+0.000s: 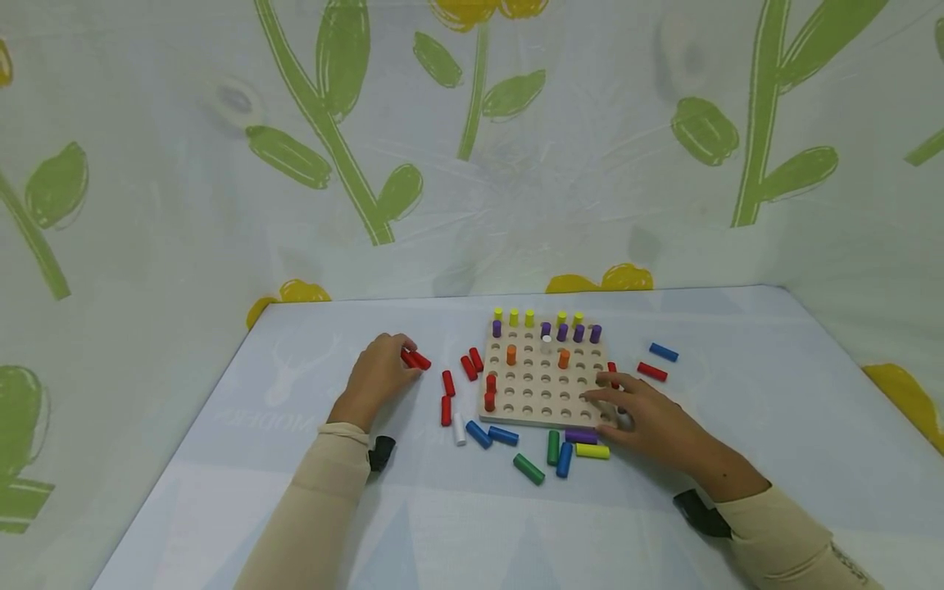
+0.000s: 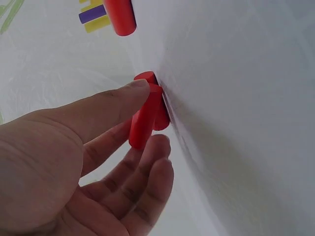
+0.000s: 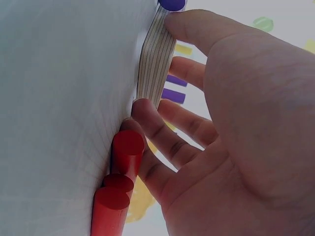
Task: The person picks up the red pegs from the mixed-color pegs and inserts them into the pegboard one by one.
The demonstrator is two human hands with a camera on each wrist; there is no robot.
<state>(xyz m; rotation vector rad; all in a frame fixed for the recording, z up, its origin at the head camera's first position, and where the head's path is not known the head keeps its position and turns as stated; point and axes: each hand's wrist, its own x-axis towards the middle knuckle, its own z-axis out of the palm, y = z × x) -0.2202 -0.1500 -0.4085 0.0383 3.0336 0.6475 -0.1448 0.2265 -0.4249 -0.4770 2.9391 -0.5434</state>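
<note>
A pegboard (image 1: pixel 537 385) of pale wood with rows of holes has yellow, purple, orange, red and white pegs standing in it. To its left, my left hand (image 1: pixel 378 377) pinches a red peg (image 2: pixel 142 120) between thumb and fingers, tilted. Another red peg (image 2: pixel 161 119) lies right behind it on the table. My right hand (image 1: pixel 649 418) is at the board's near right corner with its fingers spread and relaxed, holding no peg. In the right wrist view the thumb tip meets the board's striped side (image 3: pixel 156 59), and red pegs (image 3: pixel 129 147) lie close by the fingertips.
Left of the board lie several loose red pegs (image 1: pixel 448 383). A white peg (image 1: pixel 459 429), blue pegs (image 1: pixel 504 436), green pegs (image 1: pixel 528 469), a purple peg (image 1: pixel 581 437) and a yellow peg (image 1: pixel 592 451) lie in front. Right of it are a blue peg (image 1: pixel 664 352) and a red peg (image 1: pixel 652 372).
</note>
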